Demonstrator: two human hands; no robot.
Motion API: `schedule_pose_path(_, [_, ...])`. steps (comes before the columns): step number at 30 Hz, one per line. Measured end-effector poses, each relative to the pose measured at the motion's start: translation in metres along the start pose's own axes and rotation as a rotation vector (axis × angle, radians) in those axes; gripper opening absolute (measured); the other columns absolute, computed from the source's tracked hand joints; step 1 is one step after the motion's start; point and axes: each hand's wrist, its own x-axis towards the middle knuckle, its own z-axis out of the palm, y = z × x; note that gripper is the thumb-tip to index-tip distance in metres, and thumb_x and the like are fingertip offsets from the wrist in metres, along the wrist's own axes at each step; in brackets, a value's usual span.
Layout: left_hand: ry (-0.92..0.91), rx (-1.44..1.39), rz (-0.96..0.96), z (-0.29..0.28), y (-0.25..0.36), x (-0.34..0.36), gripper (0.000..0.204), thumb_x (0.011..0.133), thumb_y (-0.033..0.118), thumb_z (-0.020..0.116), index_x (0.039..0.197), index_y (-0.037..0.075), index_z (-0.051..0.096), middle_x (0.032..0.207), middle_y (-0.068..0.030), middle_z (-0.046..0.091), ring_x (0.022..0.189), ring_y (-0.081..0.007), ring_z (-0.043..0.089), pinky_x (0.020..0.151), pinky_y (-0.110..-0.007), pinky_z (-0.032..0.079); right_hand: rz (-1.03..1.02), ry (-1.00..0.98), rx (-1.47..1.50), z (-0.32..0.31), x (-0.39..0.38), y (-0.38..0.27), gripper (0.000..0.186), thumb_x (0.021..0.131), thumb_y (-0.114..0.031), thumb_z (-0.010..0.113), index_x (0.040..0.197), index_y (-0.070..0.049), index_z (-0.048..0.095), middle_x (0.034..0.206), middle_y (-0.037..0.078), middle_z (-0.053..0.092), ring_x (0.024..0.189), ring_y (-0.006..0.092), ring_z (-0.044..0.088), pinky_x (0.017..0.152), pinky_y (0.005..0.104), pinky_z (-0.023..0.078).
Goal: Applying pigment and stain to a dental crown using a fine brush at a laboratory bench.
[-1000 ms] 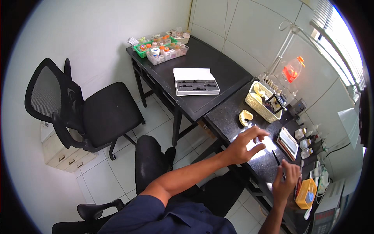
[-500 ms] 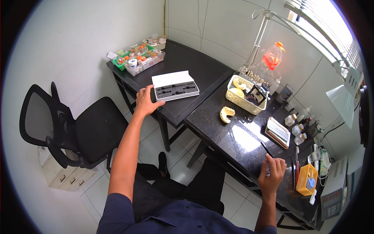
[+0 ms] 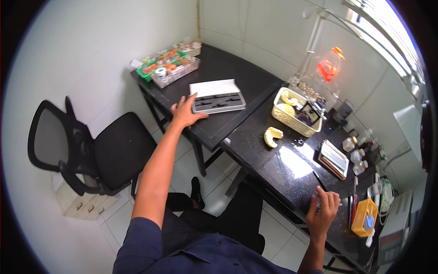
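Note:
My left hand point(image 3: 185, 114) is at the left end of a shallow white box point(image 3: 219, 108) on the far desk. Its fingers and thumb are spread about the box's near left corner, touching it. The box's lid point(image 3: 212, 87) is folded back, and dark foam point(image 3: 218, 101) with cut-outs fills its base. My right hand point(image 3: 324, 211) rests low over the near black worktop, fingers loosely bent and thumb apart. A thin dark pen-like stick point(image 3: 319, 179) lies by its fingertips. Something clear shows beside this hand, too small to name.
A cream dental cast point(image 3: 273, 137) lies left of a cream basket point(image 3: 295, 124) holding more casts. Notebooks point(image 3: 334, 160), small jars point(image 3: 357, 155) and a yellow container point(image 3: 365, 214) stand right. Trays of bottles point(image 3: 175, 77) occupy the far desk. A black chair point(image 3: 122, 148) stands left.
The whole view has shifted slightly. My left hand has moved a little right and away along the box's end, and the box has shifted slightly right. My right hand stays in nearly the same place.

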Motion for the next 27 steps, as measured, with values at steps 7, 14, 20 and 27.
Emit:
schedule_pose_path(7, [0.568,-0.261,0.185,-0.004,-0.013,-0.032,0.063,0.098,0.042,0.08,0.147,0.006,0.063,0.158,-0.0226,0.059,0.149,-0.0481,0.052,0.122,-0.053,0.042,0.037,0.007,-0.079,-0.002,-0.008,0.013,0.028,0.094,-0.004,0.074,0.121,-0.001,0.075,0.096,0.013,0.071,0.098,0.0331,0.066,0.091,0.0451,0.047])
schedule_pose_path(14, [0.29,0.202,-0.425,-0.046,-0.218,-0.173,0.07,0.096,0.053,0.077,0.148,0.01,0.059,0.15,-0.0226,0.056,0.135,-0.0467,0.06,0.112,-0.054,0.052,-0.008,0.045,-0.087,0.0,-0.001,0.019,0.027,0.098,-0.002,0.069,0.124,0.003,0.074,0.093,0.015,0.068,0.093,0.0335,0.065,0.086,0.0465,0.05])
schedule_pose_path(20, [-0.186,0.283,-1.022,-0.069,-0.284,-0.278,0.116,0.083,0.087,0.071,0.175,0.029,0.029,0.181,-0.0274,0.015,0.164,-0.0568,0.016,0.132,-0.063,0.022,-0.13,0.094,-0.198,-0.011,0.023,-0.006,0.018,0.106,-0.009,0.069,0.116,0.0,0.081,0.093,0.015,0.073,0.086,0.0349,0.067,0.083,0.0479,0.054])
schedule_pose_path(27, [-0.167,0.333,-1.041,-0.064,-0.287,-0.3,0.122,0.082,0.093,0.064,0.178,0.033,0.015,0.182,-0.0279,0.001,0.166,-0.0558,0.003,0.134,-0.066,0.01,-0.22,0.14,-0.132,0.018,0.101,-0.046,0.011,0.102,-0.003,0.073,0.111,0.003,0.076,0.089,0.019,0.071,0.078,0.0362,0.066,0.071,0.0492,0.054])
